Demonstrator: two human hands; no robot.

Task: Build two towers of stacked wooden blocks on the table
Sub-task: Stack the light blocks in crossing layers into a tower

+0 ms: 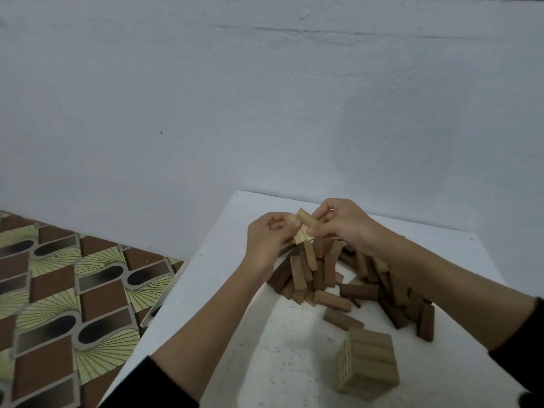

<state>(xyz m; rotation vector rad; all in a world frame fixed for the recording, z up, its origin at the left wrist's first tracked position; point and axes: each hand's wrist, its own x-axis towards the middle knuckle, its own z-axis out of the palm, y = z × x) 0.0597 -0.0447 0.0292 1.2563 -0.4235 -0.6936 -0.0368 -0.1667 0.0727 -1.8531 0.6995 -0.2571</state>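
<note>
Pale blue-grey wall (265, 98) fills the upper half of the view. Patterned floor (59, 290) (brown, green and black tiles) sits lower left.

White speckled worktop (279, 363) runs from centre to the bottom right, far edge against the wall, left edge over the floor.

Both forearms come in from the bottom, black sleeves (153, 387) pushed back.

Loose block pile (338, 278): dark and mid-brown wooden blocks heaped in the middle of the worktop toward the far edge, leaning on each other at mixed angles. The pile spreads toward the right edge under the right forearm. A few singles lie flat on the near side, apart from the heap.

Stacked tower (366, 363): light wood, several layers, standing near the near-right corner of the worktop, well apart from the hands. Top layer shows blocks side by side; the layer below runs crosswise. Only one tower visible.

Left hand (269, 240) and right hand (343, 222) meet above the far side of the pile, both on a few light blocks (304, 228) held together clear of the heap (exact count unclear, they overlap). Left grip: fingers curled round the lower left end. Right grip: thumb and fingers pinching the upper block from the right. Both grips closed down on the wood, no slack visible.
</note>
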